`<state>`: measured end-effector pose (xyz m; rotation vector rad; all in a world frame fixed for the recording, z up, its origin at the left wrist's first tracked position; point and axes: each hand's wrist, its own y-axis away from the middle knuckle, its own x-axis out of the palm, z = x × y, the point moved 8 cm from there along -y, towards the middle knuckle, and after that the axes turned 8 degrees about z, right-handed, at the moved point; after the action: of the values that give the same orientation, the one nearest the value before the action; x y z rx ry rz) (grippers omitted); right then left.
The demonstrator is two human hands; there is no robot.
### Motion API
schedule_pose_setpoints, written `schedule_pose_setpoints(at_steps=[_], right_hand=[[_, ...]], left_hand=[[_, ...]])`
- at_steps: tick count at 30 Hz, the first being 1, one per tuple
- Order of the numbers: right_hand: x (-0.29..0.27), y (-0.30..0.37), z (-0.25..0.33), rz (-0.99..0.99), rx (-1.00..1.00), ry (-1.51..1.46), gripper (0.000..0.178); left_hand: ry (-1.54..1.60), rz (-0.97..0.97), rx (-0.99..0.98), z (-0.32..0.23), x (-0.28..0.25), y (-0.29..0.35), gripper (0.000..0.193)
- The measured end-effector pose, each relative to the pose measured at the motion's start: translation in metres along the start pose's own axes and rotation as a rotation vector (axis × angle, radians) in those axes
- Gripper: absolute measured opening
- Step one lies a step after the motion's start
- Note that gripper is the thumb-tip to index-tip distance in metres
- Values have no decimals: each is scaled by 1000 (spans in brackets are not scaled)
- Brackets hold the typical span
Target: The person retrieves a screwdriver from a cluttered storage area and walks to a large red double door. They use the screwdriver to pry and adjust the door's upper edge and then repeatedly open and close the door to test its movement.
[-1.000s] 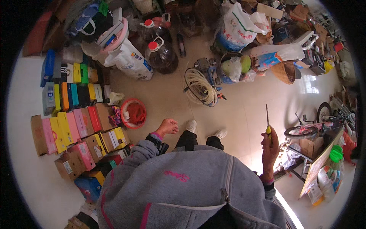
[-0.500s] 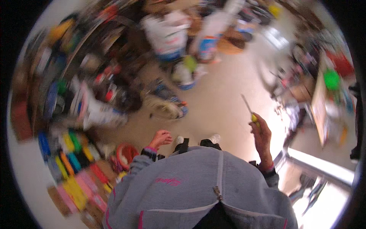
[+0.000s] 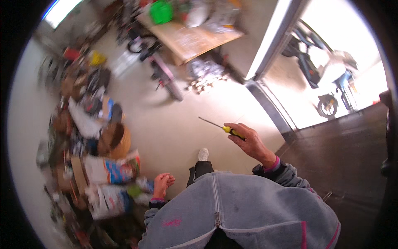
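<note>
My right hand [image 3: 253, 144] is closed around the yellow and black handle of a screwdriver [image 3: 227, 129]. Its thin metal shaft points forward and to the left, above the tiled floor. Low at my left side, my left hand [image 3: 162, 183] is loosely curled with its fingers together, and I see nothing in it. Closest to that hand are a white sack [image 3: 108, 202] and a greenish bundle [image 3: 133, 191], apart from it.
Sacks, a round brown basket [image 3: 120, 143] and mixed goods line the left wall. Ahead stand a pink bicycle [image 3: 162, 70] and a wooden table [image 3: 186, 39] bearing a green item [image 3: 161, 11]. To the right is an open doorway with a scooter [image 3: 306, 62] outside, beside a dark door [image 3: 336, 153].
My view has swung right toward the doorway, and the piles have shifted to the left and nearer. The screwdriver stays in my right hand, now tilted more to the left.
</note>
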<state>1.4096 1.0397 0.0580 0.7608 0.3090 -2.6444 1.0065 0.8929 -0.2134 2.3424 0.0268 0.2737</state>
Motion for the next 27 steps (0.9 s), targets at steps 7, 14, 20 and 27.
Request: schedule_pose_setpoints(at_steps=[7,14,20,27], right_hand=[[-150,25,-82,-451,369,-246,21],[-260,107,-137,-934,463,-17,19],[-386,171,-213,-1122,538,83,25],[-555,197,-282,-1117,535,116,19]], left_hand=[[-349,284,65,-189,174,-178,24],[-712,754,60,-259,470,-242,28],[-820,1010,87,-246,703,-260,26],[-882,1128,70,-235,916,-273,25]])
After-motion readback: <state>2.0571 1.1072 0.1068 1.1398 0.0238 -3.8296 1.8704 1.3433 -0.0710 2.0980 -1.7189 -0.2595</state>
